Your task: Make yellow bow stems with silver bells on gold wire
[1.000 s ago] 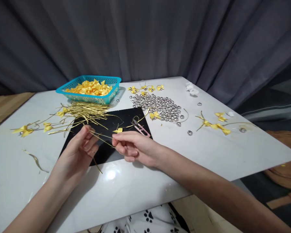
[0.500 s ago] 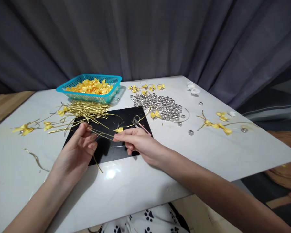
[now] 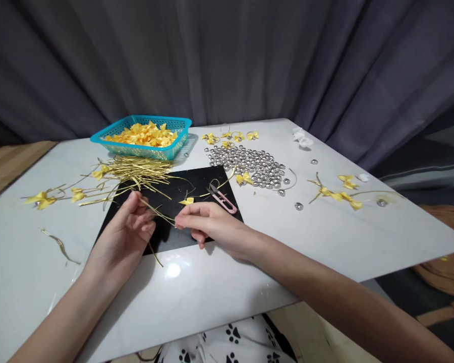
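At frame centre, left hand and right hand pinch a gold wire taut between clamped fingers, above the black mat.

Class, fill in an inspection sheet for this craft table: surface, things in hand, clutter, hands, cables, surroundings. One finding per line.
Surface: white glossy table with a black mat in the middle.
Things in hand: thin gold wire strips, held between both hands above the mat.
Clutter: gold strip pile; teal basket of yellow bows; silver beads; pink snips on the mat; loose yellow bows scattered left and right.
Hands: left hand and right hand each pinch the strips.
Cables: nothing seen.
Surroundings: grey curtain behind; paw-print fabric below the table edge.
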{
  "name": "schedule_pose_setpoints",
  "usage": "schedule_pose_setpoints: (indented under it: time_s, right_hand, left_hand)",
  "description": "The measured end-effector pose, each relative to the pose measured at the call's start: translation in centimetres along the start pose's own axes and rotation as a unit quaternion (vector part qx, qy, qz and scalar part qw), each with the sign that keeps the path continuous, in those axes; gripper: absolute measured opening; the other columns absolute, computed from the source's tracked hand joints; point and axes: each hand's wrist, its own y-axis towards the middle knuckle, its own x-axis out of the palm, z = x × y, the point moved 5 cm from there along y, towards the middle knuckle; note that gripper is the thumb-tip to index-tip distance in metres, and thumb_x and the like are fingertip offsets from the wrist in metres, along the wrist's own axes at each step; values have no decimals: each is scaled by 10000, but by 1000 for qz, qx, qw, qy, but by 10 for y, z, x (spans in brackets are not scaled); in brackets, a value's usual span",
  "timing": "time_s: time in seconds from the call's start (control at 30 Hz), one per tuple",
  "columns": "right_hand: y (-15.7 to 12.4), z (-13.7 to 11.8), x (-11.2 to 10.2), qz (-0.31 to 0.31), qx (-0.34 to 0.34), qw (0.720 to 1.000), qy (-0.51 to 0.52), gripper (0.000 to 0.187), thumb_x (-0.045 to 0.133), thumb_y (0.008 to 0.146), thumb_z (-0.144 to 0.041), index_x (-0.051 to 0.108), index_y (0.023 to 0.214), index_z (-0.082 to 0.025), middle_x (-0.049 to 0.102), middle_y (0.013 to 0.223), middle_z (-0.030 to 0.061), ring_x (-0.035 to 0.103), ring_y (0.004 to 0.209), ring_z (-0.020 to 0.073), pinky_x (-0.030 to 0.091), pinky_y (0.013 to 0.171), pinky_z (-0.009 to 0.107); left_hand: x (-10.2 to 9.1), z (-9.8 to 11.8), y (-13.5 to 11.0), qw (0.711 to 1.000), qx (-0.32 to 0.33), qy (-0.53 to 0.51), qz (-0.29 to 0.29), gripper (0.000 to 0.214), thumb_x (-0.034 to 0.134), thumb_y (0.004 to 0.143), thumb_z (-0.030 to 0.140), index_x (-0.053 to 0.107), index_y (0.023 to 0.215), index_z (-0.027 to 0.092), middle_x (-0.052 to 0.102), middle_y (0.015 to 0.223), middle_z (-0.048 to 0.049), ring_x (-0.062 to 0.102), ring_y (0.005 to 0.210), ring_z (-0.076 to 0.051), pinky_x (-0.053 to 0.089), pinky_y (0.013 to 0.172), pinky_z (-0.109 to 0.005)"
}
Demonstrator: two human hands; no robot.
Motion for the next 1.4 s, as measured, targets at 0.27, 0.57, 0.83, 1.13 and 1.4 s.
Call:
schedule_pose_setpoints:
  time_s: [0.27, 0.57, 0.83, 1.13, 1.4]
  right_hand:
    - [-4, -19, -4, -36, -99, 971, 216, 56, 558, 838, -147, 598, 799, -140, 591, 884, -8, 363, 457, 27, 358, 414, 168]
    - [-1, -9, -2, 5, -42, 974, 221, 83, 614, 833, -155, 588, 758, -129, 496, 665, -61, 219, 397, 10, 210, 353, 148]
    - [2, -6, -11, 67, -33, 981, 180, 88, 671, 796, -192, 652, 748, -120, 605, 753, -14, 224, 422, 7, 166, 350, 166]
    - [0, -12, -11, 52, -52, 981, 181, 49, 664, 779, -165, 705, 756, -150, 685, 805, -12, 214, 370, -8, 91, 341, 191]
    - [-1, -8, -5, 50, -3, 989, 139, 105, 685, 784, -211, 682, 722, -126, 544, 546, -67, 195, 359, 1, 67, 342, 210]
  left_hand:
    - [-1, -9, 0, 999, -34, 18, -7, 168, 735, 732, 162, 573, 778, 153, 504, 615, 80, 426, 433, -25, 364, 378, -145]
    - [0, -16, -1, 997, -38, 70, 8, 304, 813, 622, 199, 533, 727, 149, 480, 602, 93, 396, 435, -17, 350, 388, -141]
    - [0, -14, -5, 992, 4, 124, 9, 325, 837, 598, 236, 544, 700, 140, 449, 598, 93, 359, 454, -14, 342, 403, -129]
    - [1, -20, -6, 992, -5, 130, -5, 310, 839, 582, 246, 623, 784, 152, 571, 724, 66, 482, 536, -29, 413, 439, -131]
    - [4, -22, -10, 990, -34, 131, -39, 322, 861, 555, 274, 677, 795, 162, 667, 837, 16, 545, 588, -57, 460, 451, -140]
